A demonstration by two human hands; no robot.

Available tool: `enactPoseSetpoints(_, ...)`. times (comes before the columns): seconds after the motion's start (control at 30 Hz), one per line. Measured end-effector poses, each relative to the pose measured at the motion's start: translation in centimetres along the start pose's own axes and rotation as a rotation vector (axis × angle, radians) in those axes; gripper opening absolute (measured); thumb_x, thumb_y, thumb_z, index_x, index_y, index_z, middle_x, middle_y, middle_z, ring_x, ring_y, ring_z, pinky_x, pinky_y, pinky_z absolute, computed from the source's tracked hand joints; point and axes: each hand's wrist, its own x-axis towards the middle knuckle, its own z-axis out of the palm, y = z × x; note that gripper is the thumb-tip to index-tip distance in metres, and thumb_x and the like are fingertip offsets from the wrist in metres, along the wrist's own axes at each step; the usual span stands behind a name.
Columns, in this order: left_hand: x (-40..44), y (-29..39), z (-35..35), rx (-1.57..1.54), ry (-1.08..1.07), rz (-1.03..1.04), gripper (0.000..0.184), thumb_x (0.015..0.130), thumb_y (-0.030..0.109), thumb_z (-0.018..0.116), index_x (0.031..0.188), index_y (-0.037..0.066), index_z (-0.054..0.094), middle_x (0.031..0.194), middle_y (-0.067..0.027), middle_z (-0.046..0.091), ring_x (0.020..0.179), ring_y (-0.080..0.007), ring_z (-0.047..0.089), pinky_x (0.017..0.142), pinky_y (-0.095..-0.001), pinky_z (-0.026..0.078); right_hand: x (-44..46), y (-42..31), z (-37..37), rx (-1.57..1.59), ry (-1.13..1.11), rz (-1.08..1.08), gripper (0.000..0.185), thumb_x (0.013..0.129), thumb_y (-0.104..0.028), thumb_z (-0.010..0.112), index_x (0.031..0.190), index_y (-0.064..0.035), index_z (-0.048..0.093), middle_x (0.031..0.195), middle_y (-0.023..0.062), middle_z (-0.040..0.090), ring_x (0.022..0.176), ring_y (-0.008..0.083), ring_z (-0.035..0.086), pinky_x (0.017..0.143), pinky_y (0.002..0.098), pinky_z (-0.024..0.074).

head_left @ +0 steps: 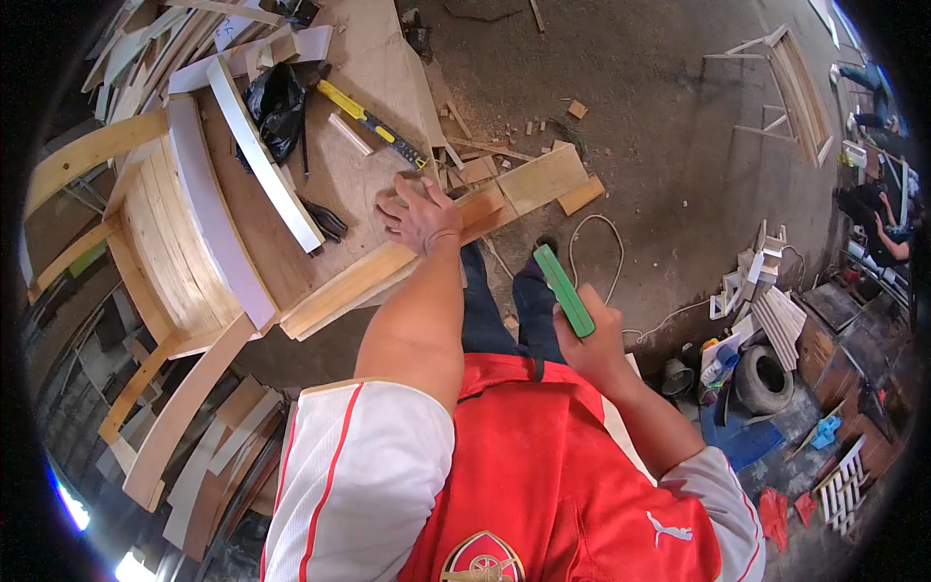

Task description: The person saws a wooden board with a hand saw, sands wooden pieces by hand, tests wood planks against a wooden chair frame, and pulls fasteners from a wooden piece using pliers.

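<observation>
My left hand is bent over a long wooden strip along the near edge of the wooden work surface. Its fingers curl down beyond the strip, and their tips are partly hidden. In my right hand, held in front of my body, is a green tool with a long, narrow body. My fingers wrap its near end; its exact kind is unclear. A yellow and black tool lies beyond my left hand, near a loose wood block. Black-handled pliers rest left of that hand.
A curved wooden frame stands at the left, with a white strip and black plastic bag beside it. Offcuts and a cord lie on the floor. A tire is at the right; people sit farther off.
</observation>
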Motion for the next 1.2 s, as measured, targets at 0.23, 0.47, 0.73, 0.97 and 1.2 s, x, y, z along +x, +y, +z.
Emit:
enactPoseSetpoints(0.23,0.1,0.0,0.1,0.024,-0.011,-0.005,0.062,0.1,0.051,0.053,0.154,0.022,0.041,0.16,-0.0205,0.031,0.149,-0.0421,0.026,0.115,-0.0586,0.028,3.8,1.4,3.3,0.024,0.047,0.0,0.02,0.085,-0.004,0.071,0.1,-0.006,0.059,0.078,0.0207,0.064,0.082,0.0472,0.067,0.064,0.0506,0.0526)
enactPoseSetpoints(0.47,0.0,-0.1,0.3,0.042,0.005,-0.004,0.061,0.1,0.051,0.052,0.153,0.022,0.043,0.16,-0.0202,0.032,0.149,-0.0416,0.027,0.115,-0.0573,0.028,0.5,0.5,0.5,0.035,0.036,0.0,0.015,0.088,-0.004,0.069,0.095,-0.0042,0.055,0.075,0.0236,0.061,0.08,0.0499,0.065,0.063,0.0494,0.051)
enactPoseSetpoints(0.73,0.2,0.4,-0.6,0.012,-0.067,-0.029,0.061,0.1,0.05,0.053,0.154,0.024,0.043,0.161,-0.021,0.032,0.15,-0.0427,0.026,0.115,-0.0602,0.027,-0.7,0.1,0.1,0.068,0.041,0.002,0.015,0.089,-0.007,0.069,0.097,-0.0045,0.055,0.077,0.0251,0.062,0.08,0.0506,0.064,0.062,0.0506,0.0499)
enactPoseSetpoints(0.97,0.1,-0.1,0.1,0.003,-0.006,0.006,0.06,0.099,0.048,0.055,0.153,0.023,0.044,0.16,-0.0204,0.031,0.149,-0.0429,0.026,0.114,-0.0601,0.028,3.3,0.9,2.7,0.05,0.014,0.03,0.016,0.089,-0.007,0.067,0.099,-0.0048,0.055,0.081,0.0259,0.065,0.083,0.052,0.064,0.065,0.0523,0.0505)
enactPoseSetpoints(1.2,0.0,-0.2,0.1,-0.012,0.011,0.024,0.057,0.099,0.047,0.055,0.15,0.022,0.045,0.159,-0.0194,0.032,0.147,-0.0425,0.029,0.113,-0.0597,0.03,0.6,2.1,2.4,-0.028,0.029,-0.06,0.019,0.088,-0.007,0.069,0.101,-0.005,0.055,0.082,0.0241,0.066,0.083,0.0495,0.067,0.064,0.0521,0.052)
